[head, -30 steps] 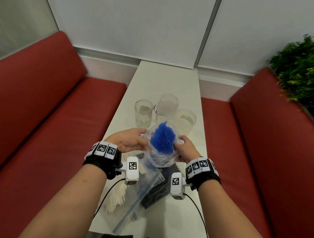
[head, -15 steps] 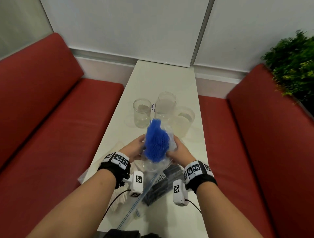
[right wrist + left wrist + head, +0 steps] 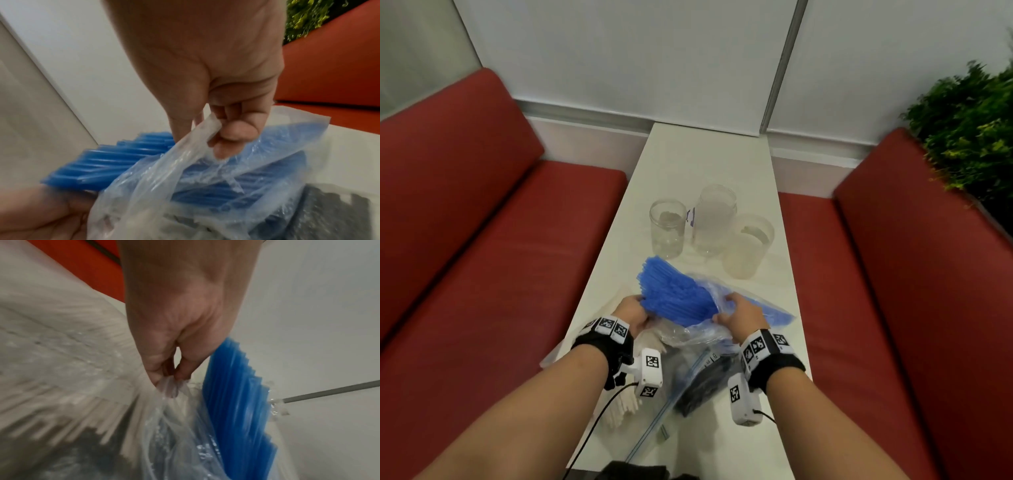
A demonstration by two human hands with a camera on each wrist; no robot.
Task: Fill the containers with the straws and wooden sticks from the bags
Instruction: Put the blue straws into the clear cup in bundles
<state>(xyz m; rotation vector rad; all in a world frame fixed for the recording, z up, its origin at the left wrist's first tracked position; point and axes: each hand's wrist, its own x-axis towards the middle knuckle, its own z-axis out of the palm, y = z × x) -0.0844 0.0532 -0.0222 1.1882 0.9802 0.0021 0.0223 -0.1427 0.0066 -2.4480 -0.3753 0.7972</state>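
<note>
A bundle of blue straws [image 3: 674, 294] sticks halfway out of a clear plastic bag [image 3: 709, 330] and points to the far left, low over the white table [image 3: 709, 161]. My left hand [image 3: 631, 313] pinches the bag's film on the left side; the left wrist view shows the pinch [image 3: 174, 374] beside the straws [image 3: 236, 394]. My right hand [image 3: 739, 313] pinches the bag's edge on the right, as the right wrist view shows [image 3: 207, 134], with the straws [image 3: 115, 164] poking out past it. Three clear containers [image 3: 667, 228] [image 3: 714, 219] [image 3: 748, 245] stand just beyond, apparently with nothing in them.
Under my wrists lie a bag of white sticks [image 3: 626, 401] and a zip bag of black straws [image 3: 705, 380]. Red benches [image 3: 482, 260] [image 3: 893, 274] flank the narrow table. A green plant [image 3: 969, 126] stands at the far right.
The blue bundle has tipped from upright to lying slanted towards the far left. Both hands have come down and nearer, and the bag has been pulled back off the straws' ends.
</note>
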